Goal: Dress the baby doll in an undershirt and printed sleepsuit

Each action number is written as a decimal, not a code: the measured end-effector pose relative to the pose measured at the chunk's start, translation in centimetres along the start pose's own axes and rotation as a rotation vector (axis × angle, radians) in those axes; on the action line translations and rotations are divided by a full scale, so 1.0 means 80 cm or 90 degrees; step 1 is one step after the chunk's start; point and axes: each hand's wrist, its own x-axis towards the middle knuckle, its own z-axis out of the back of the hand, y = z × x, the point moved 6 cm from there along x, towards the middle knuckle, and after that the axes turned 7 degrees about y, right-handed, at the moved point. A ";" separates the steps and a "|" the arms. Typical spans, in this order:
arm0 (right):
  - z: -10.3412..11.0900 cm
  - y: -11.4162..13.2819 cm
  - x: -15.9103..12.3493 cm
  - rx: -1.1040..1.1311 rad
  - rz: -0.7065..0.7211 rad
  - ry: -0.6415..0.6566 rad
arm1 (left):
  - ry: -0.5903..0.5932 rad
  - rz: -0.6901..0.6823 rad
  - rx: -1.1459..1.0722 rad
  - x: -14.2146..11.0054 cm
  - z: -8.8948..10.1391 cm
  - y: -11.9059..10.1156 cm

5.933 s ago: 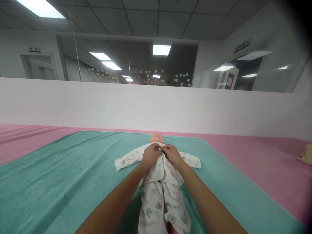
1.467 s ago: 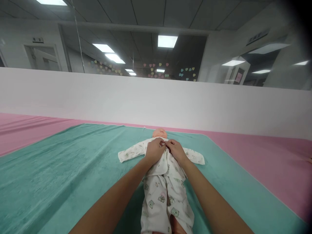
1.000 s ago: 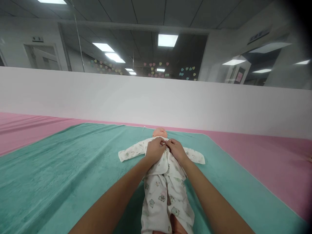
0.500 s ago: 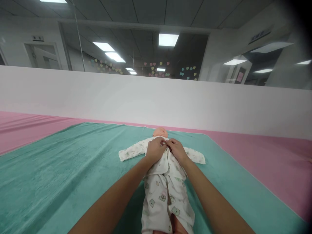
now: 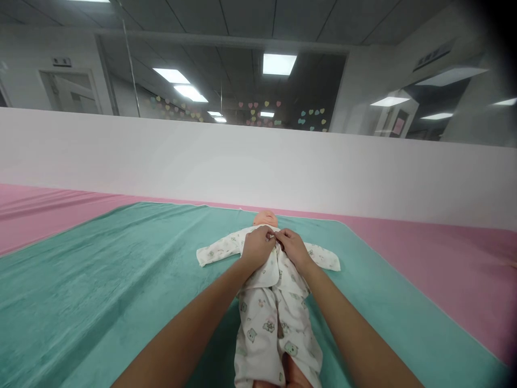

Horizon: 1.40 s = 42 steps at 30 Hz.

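A baby doll (image 5: 265, 217) lies on its back, its head pointing away from me. It wears a white printed jacket (image 5: 266, 276) with both sleeves spread out sideways, and matching trousers (image 5: 260, 328). At the upper chest, my left hand (image 5: 259, 245) pinches the jacket's front edge near the neck. Close beside it, my right hand (image 5: 291, 247) pinches the other side of the same opening, fingertips almost touching the left ones. Below my hands the two front panels hang apart at the hem. Any fastener between the fingertips is too small to make out.
Beneath the doll is a green blanket (image 5: 121, 275), spread over a pink cover (image 5: 436, 269). A low white wall (image 5: 242, 161) runs along the far side. Above it, dark glass (image 5: 315, 86) carries heart-shaped stickers and reflects ceiling lights.
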 end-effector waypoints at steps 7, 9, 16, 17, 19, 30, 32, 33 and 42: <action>0.000 0.001 -0.002 0.010 -0.007 -0.006 | 0.002 0.002 -0.002 -0.001 0.000 -0.001; 0.000 0.002 -0.002 0.011 -0.003 -0.006 | 0.007 0.010 0.000 -0.001 0.000 -0.001; 0.001 0.005 -0.004 0.000 -0.010 -0.019 | 0.018 0.023 0.000 -0.003 0.002 -0.005; 0.001 0.005 -0.005 -0.001 -0.011 -0.019 | 0.020 0.026 0.001 -0.003 0.002 -0.005; 0.001 0.005 -0.004 -0.001 -0.013 -0.018 | 0.017 0.026 0.003 -0.003 0.003 -0.005; 0.001 0.004 -0.005 0.014 -0.023 -0.014 | -0.001 0.002 0.007 -0.002 0.000 -0.003; 0.001 0.003 -0.004 0.012 -0.025 -0.016 | 0.003 0.008 0.007 -0.002 0.001 -0.004; 0.001 0.003 -0.004 0.010 -0.024 -0.017 | 0.008 0.012 0.008 -0.002 0.001 -0.004; 0.002 0.004 -0.006 -0.002 -0.019 -0.023 | 0.023 0.018 0.017 -0.002 0.003 -0.007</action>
